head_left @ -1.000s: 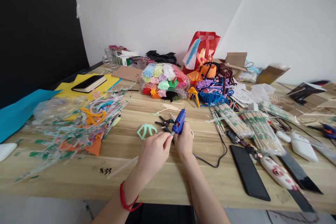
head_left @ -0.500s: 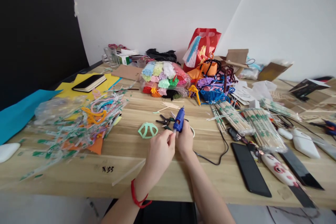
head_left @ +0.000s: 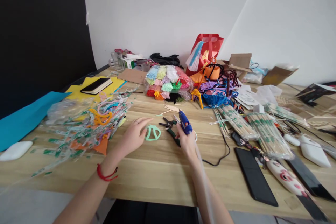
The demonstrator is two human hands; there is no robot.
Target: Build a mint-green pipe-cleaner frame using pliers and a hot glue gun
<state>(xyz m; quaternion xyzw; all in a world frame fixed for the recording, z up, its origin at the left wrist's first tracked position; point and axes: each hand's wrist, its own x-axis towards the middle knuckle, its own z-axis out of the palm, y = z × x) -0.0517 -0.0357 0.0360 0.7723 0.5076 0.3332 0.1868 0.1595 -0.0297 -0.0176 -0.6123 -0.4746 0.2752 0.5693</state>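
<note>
My right hand is wrapped round a blue hot glue gun, its nozzle pointing up and away from me. A long clear glue stick runs out of the gun's back toward me, over my right forearm. My left hand, with a red cord bracelet on the wrist, has its fingers stretched out. It is at the left edge of a light green openwork piece on the table; I cannot tell whether it touches. Dark-handled pliers or cutters lie between the green piece and the gun, partly hidden.
Plastic-wrapped strips heap on the left. A bag of coloured pipe cleaners and a red bag stand at the back. Packs of wooden sticks, a black phone and a dark cable lie on the right.
My left hand has let go of the glue stick behind the gun, opened and moved left to the green piece. The stick now points toward me. The view has shifted slightly.
</note>
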